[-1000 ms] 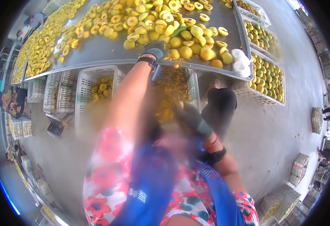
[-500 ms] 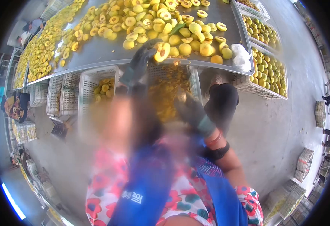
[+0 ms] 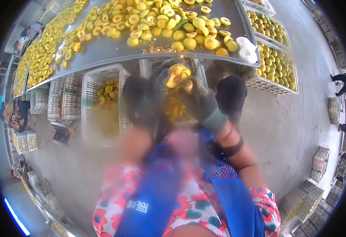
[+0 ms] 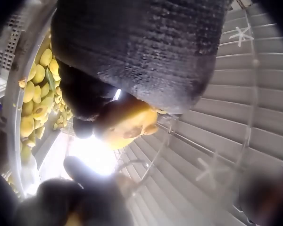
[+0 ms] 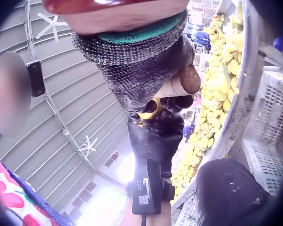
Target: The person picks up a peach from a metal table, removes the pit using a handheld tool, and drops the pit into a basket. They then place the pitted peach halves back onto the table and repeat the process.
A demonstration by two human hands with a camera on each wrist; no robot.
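In the head view my gloved left hand (image 3: 157,85) grips a yellow peach (image 3: 178,74) below the near edge of the metal table (image 3: 102,53). My gloved right hand (image 3: 194,96) meets the peach from the right. The right wrist view shows a wooden tool handle (image 5: 181,84) sticking out of the right glove (image 5: 137,66), with the peach (image 5: 150,111) and the left glove (image 5: 155,134) just beyond; the tool's working end is hidden. In the left wrist view the left hand's fingers curl round the peach (image 4: 125,122).
Whole and halved peaches (image 3: 149,23) are heaped on the table. White plastic crates (image 3: 102,94) with fruit stand under it, and full crates (image 3: 277,65) to its right. A white bag (image 3: 247,49) lies at the table's corner. Bare concrete floor (image 3: 295,130) lies to the right.
The left hand reached onto the table, took a peach and drew it back below the table edge. The right hand rose to meet it.
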